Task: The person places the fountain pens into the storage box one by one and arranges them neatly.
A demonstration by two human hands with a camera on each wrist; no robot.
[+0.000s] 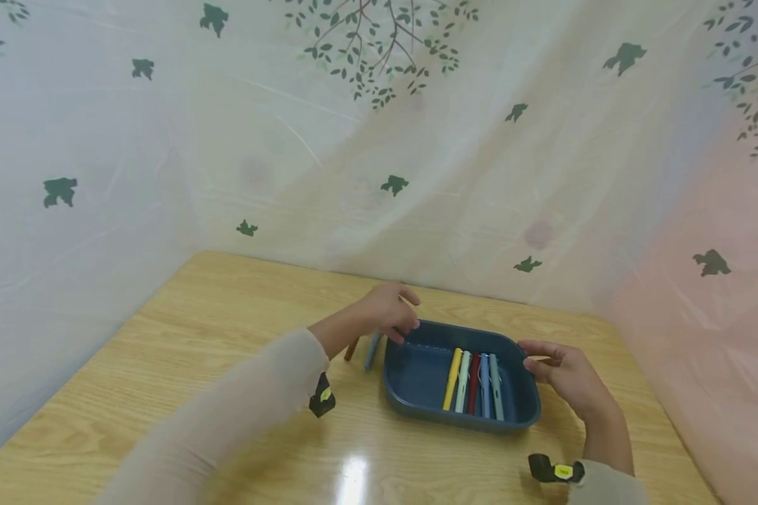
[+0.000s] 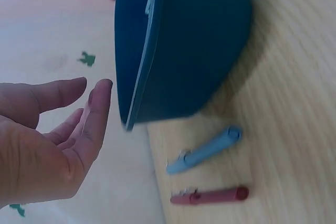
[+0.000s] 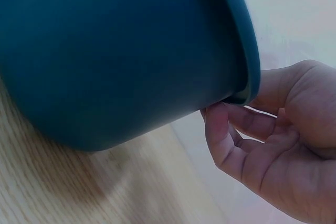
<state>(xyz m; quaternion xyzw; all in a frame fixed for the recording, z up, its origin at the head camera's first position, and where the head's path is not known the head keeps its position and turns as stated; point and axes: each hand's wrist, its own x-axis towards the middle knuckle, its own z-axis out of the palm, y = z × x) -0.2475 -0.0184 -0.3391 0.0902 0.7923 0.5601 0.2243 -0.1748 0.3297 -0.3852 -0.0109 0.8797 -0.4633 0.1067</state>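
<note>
A dark blue tray (image 1: 420, 372) with raised walls stands on the table. Inside lie pens side by side: a yellow pen (image 1: 453, 379), a pale green pen (image 1: 463, 382), a dark red pen (image 1: 474, 384), a blue pen (image 1: 485, 386) and a grey-green pen (image 1: 496, 387). My right hand (image 3: 283, 135) pinches the tray's rim at its right end. By the far left corner hovers my left hand (image 1: 388, 308), holding nothing; the left wrist view shows its fingers (image 2: 97, 119) loosely extended, apart from the rim.
Left of the tray, a light blue pen (image 2: 207, 150) and a reddish pen (image 2: 210, 196) lie on the wooden table (image 1: 240, 315). Behind the table hangs a pale curtain (image 1: 328, 140) with leaf and bird prints. Each wrist wears a black strap.
</note>
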